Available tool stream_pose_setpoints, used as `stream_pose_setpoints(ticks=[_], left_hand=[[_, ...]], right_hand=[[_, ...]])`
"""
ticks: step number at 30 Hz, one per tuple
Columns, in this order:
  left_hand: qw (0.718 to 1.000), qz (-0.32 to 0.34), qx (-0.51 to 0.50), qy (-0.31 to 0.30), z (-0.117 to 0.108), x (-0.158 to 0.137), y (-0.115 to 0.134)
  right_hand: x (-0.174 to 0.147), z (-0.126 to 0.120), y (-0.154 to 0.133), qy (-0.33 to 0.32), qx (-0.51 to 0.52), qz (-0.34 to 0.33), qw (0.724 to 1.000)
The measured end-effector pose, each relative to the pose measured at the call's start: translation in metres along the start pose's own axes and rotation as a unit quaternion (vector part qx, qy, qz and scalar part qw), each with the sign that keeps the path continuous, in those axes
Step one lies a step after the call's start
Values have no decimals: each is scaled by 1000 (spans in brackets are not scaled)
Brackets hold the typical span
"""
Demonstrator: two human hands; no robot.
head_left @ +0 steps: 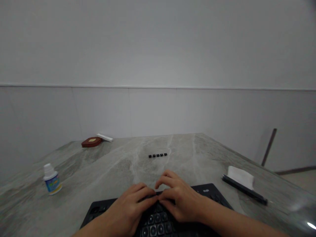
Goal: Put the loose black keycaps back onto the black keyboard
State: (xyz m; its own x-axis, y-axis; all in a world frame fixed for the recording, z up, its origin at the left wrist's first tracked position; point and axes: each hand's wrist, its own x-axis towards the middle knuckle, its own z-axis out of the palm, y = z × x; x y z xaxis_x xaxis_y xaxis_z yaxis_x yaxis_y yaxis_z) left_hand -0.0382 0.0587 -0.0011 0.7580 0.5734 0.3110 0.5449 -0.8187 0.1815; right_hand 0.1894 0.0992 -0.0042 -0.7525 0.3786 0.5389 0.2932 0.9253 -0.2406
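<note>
A black keyboard (pixel 207 191) lies at the near edge of the view, partly under both forearms. Where its keycaps are off, round switch sockets show in the middle. My left hand (pixel 134 205) rests over the keyboard, fingers together and pointing right, their tips at its upper middle. My right hand (pixel 176 197) meets it there from the other side, fingers bent and thumb tucked in. The fingertips of both hands nearly touch; whatever is between them is hidden. Beyond the hands, several small black keycaps (pixel 158 155) sit in a neat row on the marbled grey table (pixel 118 174).
To the left stands a small white bottle (pixel 52 181) with a blue and yellow label. At the back left are a reddish-brown case (pixel 92 142) and a white bar (pixel 105 137). On the right, a black pen-like stick (pixel 244 190) lies against a white tissue (pixel 240 177).
</note>
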Motion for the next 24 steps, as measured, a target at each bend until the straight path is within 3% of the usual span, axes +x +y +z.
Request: stream_pose_setpoints(ticks=[13,19,24], left_hand=[[1000,1,-12,-20,-3,2,1],[1000,-7,-19,-16,-1,2,1],[1000,-24,-11,4,2,1,0]], right_hand=[[-1,-1,2,-48,44,96,993],[0,0,7,-17,80,102,991],[1,5,26,55,65,150,985]])
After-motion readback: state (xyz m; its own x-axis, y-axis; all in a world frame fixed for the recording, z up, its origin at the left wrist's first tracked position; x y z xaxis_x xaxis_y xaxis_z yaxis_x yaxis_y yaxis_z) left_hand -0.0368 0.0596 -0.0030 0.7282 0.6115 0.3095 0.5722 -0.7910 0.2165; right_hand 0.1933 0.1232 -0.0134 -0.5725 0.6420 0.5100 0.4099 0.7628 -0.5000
